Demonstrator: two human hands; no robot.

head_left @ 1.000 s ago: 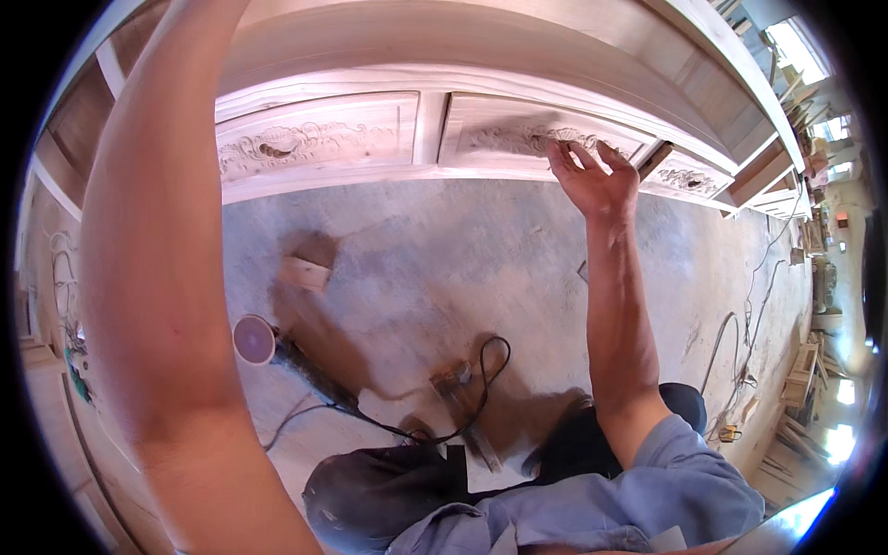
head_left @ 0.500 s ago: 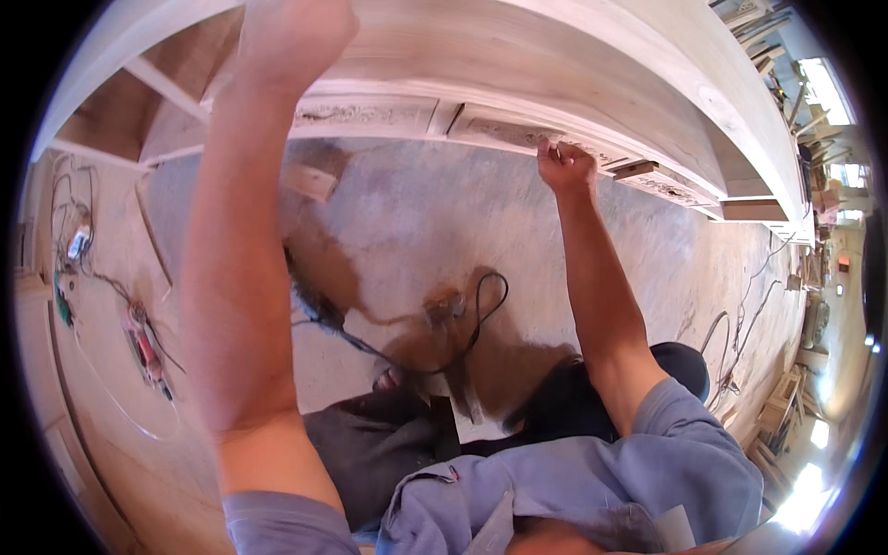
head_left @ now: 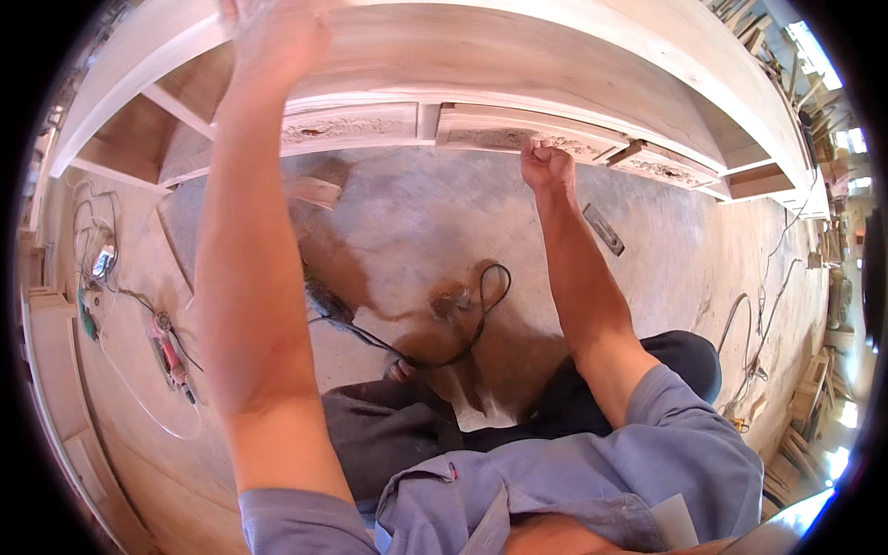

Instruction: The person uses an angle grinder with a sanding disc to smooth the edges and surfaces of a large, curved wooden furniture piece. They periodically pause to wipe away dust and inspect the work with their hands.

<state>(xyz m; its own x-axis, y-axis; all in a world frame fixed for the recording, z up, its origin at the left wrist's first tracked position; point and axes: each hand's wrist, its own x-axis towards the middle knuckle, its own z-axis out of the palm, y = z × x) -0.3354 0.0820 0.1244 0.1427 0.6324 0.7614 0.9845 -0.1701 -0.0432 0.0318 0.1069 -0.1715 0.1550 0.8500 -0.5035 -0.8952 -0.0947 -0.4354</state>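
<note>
My left hand is raised at the top left, by the front edge of a large pale wooden cabinet. It is smeared by motion, so its fingers cannot be read. My right hand is closed at the lower edge of a carved drawer front, which stands slightly proud of the frame. What its fingers hold, if anything, is hidden. Another carved panel sits to the left and a third to the right. A small brown block lies between the middle and right panels.
On the floor lie a dark flat piece, a wood offcut, a corded tool with a looping cable, and a red power tool. More cables trail at right, near stacked wood.
My left hand has shifted a little up and left. My right hand has moved slightly left along the drawer front. A dark flat piece now shows on the floor beside my right forearm.
</note>
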